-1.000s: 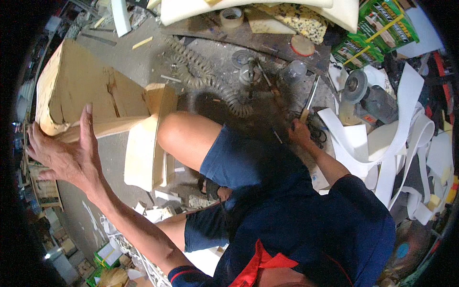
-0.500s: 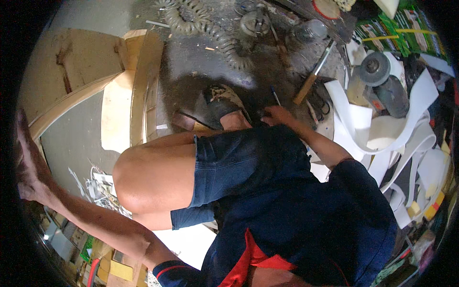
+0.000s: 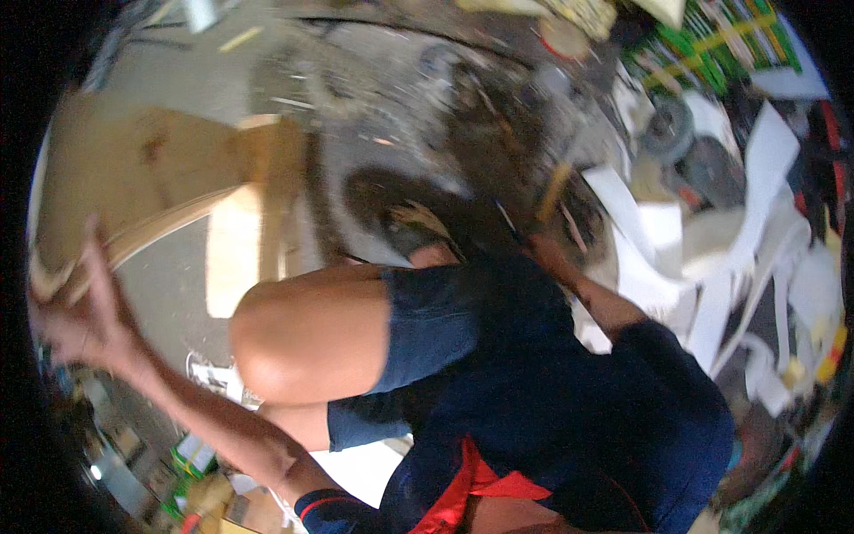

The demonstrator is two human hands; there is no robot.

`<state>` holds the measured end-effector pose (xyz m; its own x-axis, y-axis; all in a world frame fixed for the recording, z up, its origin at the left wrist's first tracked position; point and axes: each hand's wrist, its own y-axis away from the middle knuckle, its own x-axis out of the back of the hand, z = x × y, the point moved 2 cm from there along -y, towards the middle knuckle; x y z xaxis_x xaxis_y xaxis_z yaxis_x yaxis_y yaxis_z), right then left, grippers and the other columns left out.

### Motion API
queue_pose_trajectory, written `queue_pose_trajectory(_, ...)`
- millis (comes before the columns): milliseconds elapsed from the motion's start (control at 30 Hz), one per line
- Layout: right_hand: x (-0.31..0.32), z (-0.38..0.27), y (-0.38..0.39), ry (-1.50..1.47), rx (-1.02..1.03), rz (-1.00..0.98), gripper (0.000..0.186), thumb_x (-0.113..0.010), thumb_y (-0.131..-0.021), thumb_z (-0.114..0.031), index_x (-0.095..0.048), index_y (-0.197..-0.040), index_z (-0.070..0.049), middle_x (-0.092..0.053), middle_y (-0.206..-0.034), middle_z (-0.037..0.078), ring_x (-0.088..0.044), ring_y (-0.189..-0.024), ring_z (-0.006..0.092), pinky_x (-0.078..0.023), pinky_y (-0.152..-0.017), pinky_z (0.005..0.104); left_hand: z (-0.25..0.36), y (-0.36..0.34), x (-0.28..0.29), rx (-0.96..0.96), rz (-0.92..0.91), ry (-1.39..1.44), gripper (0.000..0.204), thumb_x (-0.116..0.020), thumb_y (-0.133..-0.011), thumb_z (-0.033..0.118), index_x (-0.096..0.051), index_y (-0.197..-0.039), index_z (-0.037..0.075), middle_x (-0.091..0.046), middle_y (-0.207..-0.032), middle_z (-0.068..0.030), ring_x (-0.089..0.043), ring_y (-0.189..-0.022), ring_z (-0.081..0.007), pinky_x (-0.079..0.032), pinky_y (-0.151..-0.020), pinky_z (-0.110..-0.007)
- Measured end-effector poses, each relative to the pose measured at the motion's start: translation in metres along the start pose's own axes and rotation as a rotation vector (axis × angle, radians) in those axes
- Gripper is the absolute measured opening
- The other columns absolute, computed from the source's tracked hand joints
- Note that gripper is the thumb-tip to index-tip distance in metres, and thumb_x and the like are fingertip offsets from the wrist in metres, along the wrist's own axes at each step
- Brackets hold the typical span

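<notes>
At the far left my left hand (image 3: 93,325) is at the near end of a curved plywood piece (image 3: 156,156). One digit points up along its face; the rest seem to wrap its edge, blurred near the rim of the picture. My right hand (image 3: 543,247) is low beside my thigh, its fingers dark and smeared. A slim blue-tipped pen-like stick (image 3: 504,214) reaches up just left of those fingers; whether they grip it I cannot tell. Above that hand lies a tool with a wooden handle (image 3: 553,191) on the dark floor.
White curled strips (image 3: 703,267) cover the right side. Near them lie a round grey disc (image 3: 667,129) with a dark tool body (image 3: 712,169) and green packages (image 3: 712,44). An upright wooden piece (image 3: 271,196) joins the plywood. Scraps (image 3: 196,454) sit at lower left.
My view has shifted, and much of it is blurred. My left hand and the plywood appear further inward from the left rim. My right hand appears slightly lower and further right.
</notes>
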<state>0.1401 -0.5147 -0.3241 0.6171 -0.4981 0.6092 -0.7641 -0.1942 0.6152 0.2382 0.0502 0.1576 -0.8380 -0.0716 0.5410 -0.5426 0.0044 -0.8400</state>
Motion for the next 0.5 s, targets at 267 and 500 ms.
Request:
queue_pose_trajectory(267,0.099,-0.12,-0.056,-0.025,0.35,0.295,0.029,-0.067,-0.09,-0.028,-0.067,-0.094,0.0,-0.066,-0.081,0.018,-0.065,-0.076,0.0298,-0.05,-0.07,0.0412,0.058,0.015,0.013,0.101,0.02,-0.3,0.108,-0.061,-0.074,0.08,-0.034,-0.147,0.004,-0.03,-0.158,-0.0145,-0.008,-0.152,-0.0321,0.017,-0.114,-0.062)
queue_pose_trajectory(500,0.189,-0.239,-0.046,-0.203,0.563,0.546,0.02,-0.069,-0.088,-0.022,-0.069,-0.093,-0.003,-0.062,-0.067,0.012,-0.058,-0.06,0.0181,-0.048,-0.061,0.0338,0.077,0.031,0.033,0.177,-0.089,-0.241,0.107,-0.07,-0.073,0.067,-0.032,-0.148,0.0,-0.022,-0.16,-0.0185,-0.004,-0.152,-0.039,0.016,-0.114,-0.065)
